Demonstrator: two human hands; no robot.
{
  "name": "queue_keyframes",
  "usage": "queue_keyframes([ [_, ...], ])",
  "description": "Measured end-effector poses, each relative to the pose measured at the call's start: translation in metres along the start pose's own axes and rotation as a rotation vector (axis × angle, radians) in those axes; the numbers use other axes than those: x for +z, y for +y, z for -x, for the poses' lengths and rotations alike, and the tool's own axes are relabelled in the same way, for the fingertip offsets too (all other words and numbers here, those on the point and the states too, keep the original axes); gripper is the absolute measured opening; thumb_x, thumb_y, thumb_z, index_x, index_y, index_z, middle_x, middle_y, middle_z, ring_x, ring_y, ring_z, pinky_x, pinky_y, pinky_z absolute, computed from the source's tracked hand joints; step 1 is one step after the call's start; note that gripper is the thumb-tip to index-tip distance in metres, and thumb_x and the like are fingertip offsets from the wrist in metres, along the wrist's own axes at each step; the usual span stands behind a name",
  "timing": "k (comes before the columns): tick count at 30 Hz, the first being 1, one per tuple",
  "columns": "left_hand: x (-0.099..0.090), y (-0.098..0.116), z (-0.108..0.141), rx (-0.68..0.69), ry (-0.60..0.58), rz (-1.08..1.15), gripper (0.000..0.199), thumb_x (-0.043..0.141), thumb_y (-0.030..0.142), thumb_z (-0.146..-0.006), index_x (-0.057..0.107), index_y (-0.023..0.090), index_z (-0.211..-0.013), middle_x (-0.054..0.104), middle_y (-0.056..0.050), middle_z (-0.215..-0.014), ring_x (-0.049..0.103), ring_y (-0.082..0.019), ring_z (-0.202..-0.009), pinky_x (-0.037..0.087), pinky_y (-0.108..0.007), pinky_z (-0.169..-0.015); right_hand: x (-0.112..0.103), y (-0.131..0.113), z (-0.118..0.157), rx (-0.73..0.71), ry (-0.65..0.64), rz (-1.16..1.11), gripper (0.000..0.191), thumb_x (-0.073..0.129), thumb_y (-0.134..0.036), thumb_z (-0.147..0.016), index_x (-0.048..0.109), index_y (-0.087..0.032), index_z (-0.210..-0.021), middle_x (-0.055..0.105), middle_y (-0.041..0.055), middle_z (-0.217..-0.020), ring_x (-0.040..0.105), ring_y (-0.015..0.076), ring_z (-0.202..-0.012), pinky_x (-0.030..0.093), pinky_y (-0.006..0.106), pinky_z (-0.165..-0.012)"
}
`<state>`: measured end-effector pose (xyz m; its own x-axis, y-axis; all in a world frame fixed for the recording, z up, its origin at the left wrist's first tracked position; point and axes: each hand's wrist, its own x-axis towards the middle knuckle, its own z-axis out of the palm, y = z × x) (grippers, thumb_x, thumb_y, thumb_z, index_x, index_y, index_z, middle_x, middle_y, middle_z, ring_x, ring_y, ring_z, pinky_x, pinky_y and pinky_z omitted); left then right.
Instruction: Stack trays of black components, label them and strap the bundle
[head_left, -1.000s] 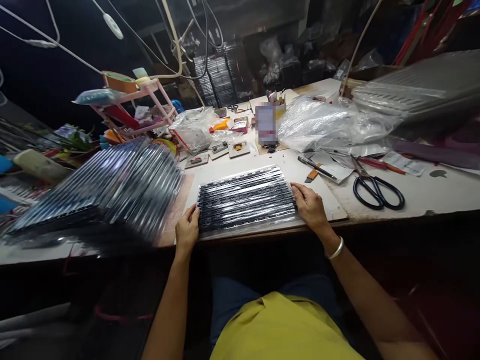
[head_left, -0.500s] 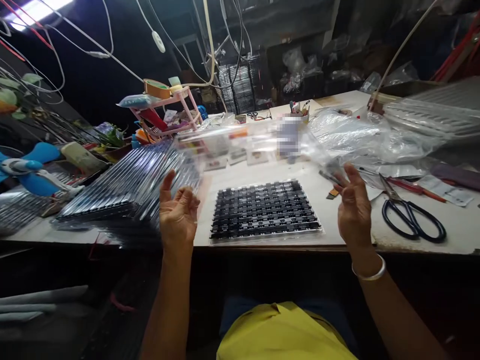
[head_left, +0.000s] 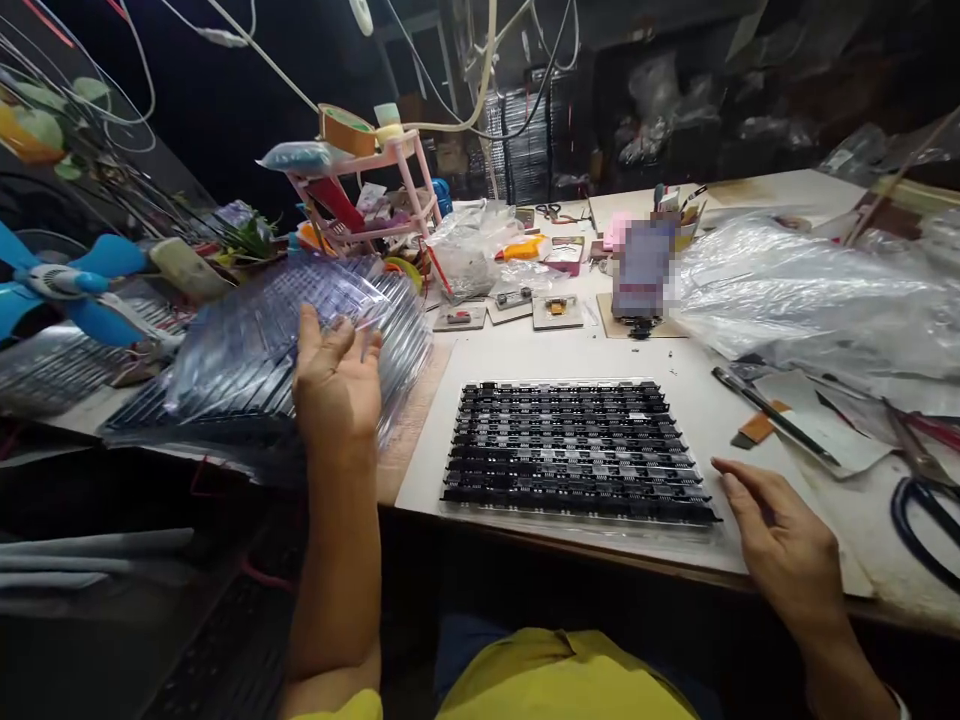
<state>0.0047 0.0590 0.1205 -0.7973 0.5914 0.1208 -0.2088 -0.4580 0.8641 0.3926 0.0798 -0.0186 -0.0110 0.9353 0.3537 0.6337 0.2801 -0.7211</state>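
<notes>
A clear plastic tray (head_left: 577, 450) filled with rows of small black parts lies flat near the table's front edge. My left hand (head_left: 337, 385) is raised at the stack of clear plastic trays (head_left: 247, 370), palm turned inward and fingers loosely apart. A clear plastic sheet (head_left: 217, 340) lies tilted over that stack, just behind these fingers; whether they touch it is hard to see. At the right end of the filled tray, my right hand (head_left: 784, 540) hovers low over the table with its fingers stretched out, holding nothing.
Scissors (head_left: 926, 520) and a dark pen-like tool (head_left: 772, 410) lie at right, before crumpled clear plastic (head_left: 810, 280). A blue fan (head_left: 67, 280) stands far left. Behind are a pink rack (head_left: 412, 180) and small square boards (head_left: 559, 312).
The clear sheet held up between both hands has swung left onto the stack. My right hand has let go and dropped beside the filled tray. The view has shifted.
</notes>
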Motion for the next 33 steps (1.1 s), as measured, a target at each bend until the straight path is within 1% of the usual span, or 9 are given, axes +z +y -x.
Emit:
queue_keyframes([
  [3,-0.014,-0.017,0.008,0.041,-0.137,-0.151,0.057,0.059,0.014,-0.078,0.047,0.025,-0.133,0.051,-0.010,-0.133,0.050,-0.022,-0.122,0.039,-0.036,-0.103,-0.002,0.000,-0.001,0.010,-0.021,0.010,0.030,0.048,-0.043,-0.087,0.064,-0.023,-0.102,0.065,0.0061,-0.104,0.060,0.0250,-0.099,0.045,0.042,-0.091],
  [6,-0.031,-0.049,0.013,0.131,-0.412,-0.505,0.030,0.062,0.022,-0.080,0.066,0.024,-0.110,0.062,-0.006,-0.119,0.053,-0.021,-0.117,0.041,-0.036,-0.101,-0.010,-0.007,-0.011,0.008,-0.012,0.053,0.026,0.048,-0.041,-0.088,0.064,-0.027,-0.103,0.064,0.0054,-0.106,0.060,0.0259,-0.099,0.048,0.040,-0.080],
  [10,-0.042,-0.097,-0.006,0.339,-0.638,-0.986,0.016,0.058,0.025,-0.084,0.071,0.019,-0.090,0.067,-0.006,-0.095,0.061,-0.019,-0.094,0.046,-0.036,-0.090,-0.009,-0.048,-0.045,-0.304,-0.066,0.069,0.019,0.050,-0.029,-0.090,0.062,-0.027,-0.104,0.065,0.0054,-0.100,0.061,0.0225,-0.092,0.047,0.038,-0.079],
  [14,-0.046,-0.127,-0.024,0.364,-0.697,-1.059,0.015,0.057,0.021,-0.083,0.071,0.017,-0.085,0.065,-0.006,-0.087,0.060,-0.020,-0.086,0.048,-0.037,-0.083,0.043,-0.106,-0.085,-0.726,-0.420,0.045,0.018,0.046,-0.019,-0.093,0.060,-0.019,-0.103,0.064,0.0070,-0.094,0.056,0.0197,-0.086,0.043,0.036,-0.075],
  [17,-0.055,-0.133,-0.023,0.365,-0.720,-1.064,0.018,0.053,0.019,-0.086,0.070,0.017,-0.092,0.064,-0.007,-0.091,0.059,-0.019,-0.090,0.048,-0.036,-0.084,0.106,-0.137,-0.103,-0.834,-0.657,0.203,0.016,0.047,-0.019,-0.092,0.062,-0.014,-0.090,0.062,0.0087,-0.093,0.052,0.0196,-0.083,0.038,0.034,-0.073],
  [20,-0.065,-0.133,-0.018,0.365,-0.735,-1.066,0.023,0.049,0.016,-0.088,0.068,0.019,-0.100,0.062,-0.007,-0.096,0.058,-0.018,-0.094,0.047,-0.035,-0.088,0.160,-0.151,-0.106,-0.860,-0.700,0.379,0.013,0.054,-0.024,-0.089,0.062,-0.014,-0.090,0.061,0.0092,-0.097,0.049,0.0208,-0.086,0.033,0.033,-0.073],
  [22,-0.069,-0.132,-0.016,0.360,-0.734,-1.076,0.025,0.047,0.015,-0.088,0.068,0.020,-0.102,0.062,-0.006,-0.097,0.057,-0.018,-0.095,0.046,-0.035,-0.089,0.183,-0.154,-0.103,-0.876,-0.661,0.452,0.013,0.055,-0.025,-0.088,0.062,-0.014,-0.092,0.061,0.0096,-0.099,0.048,0.0219,-0.088,0.030,0.033,-0.072],
  [25,-0.070,-0.132,-0.016,0.342,-0.730,-1.092,0.028,0.046,0.014,-0.089,0.068,0.020,-0.104,0.061,-0.007,-0.097,0.057,-0.019,-0.096,0.046,-0.036,-0.089,0.196,-0.154,-0.099,-0.895,-0.623,0.500,0.009,0.053,-0.016,-0.087,0.062,-0.013,-0.089,0.061,0.0106,-0.096,0.047,0.0230,-0.087,0.027,0.034,-0.071],
  [33,-0.068,-0.129,-0.013,0.284,-0.746,-1.082,0.029,0.043,0.015,-0.089,0.065,0.019,-0.108,0.060,-0.008,-0.102,0.055,-0.020,-0.099,0.045,-0.038,-0.092,0.195,-0.151,-0.098,-0.955,-0.610,0.548,0.015,0.046,-0.006,-0.086,0.060,-0.012,-0.084,0.062,0.0115,-0.090,0.046,0.0229,-0.081,0.024,0.034,-0.070],
])
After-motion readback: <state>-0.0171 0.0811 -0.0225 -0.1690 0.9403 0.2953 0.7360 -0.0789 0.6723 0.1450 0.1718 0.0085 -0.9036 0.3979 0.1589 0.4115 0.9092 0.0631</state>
